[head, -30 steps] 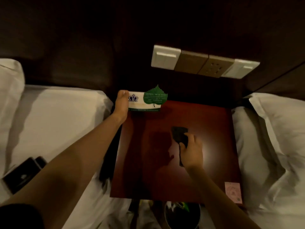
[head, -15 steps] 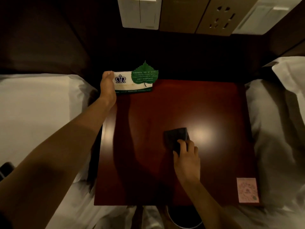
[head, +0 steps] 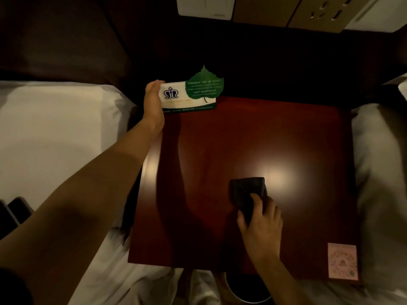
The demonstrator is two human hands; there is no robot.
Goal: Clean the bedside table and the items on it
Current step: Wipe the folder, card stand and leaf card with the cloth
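The bench (head: 220,150), a glossy dark red-brown square top, fills the middle of the view between two beds, with a bright patch of reflected light right of its centre. On it, near and slightly right of centre, lies a dark folded cloth (head: 247,191). The right hand (head: 262,225) presses down on the cloth's near part, fingers curled over it and thumb at its left edge, so the hand is closed around the cloth against the bench surface.

At the far left corner, the left hand (head: 154,100) grips the left end of a white card (head: 182,96) bearing a blue crown-like emblem and a green strip along its lower edge; the fingers wrap behind the card and it stands up facing the camera. A green leaf-shaped card (head: 204,85) overlaps the white card's right part. Whether the cards rest on the bench or are lifted just above it cannot be told.

A pink card (head: 342,261) lies flat at the near right corner. White bedding (head: 55,133) flanks the bench on the left, a pillow (head: 378,172) on the right. A wall switch and socket panel (head: 286,9) sits on the far side.
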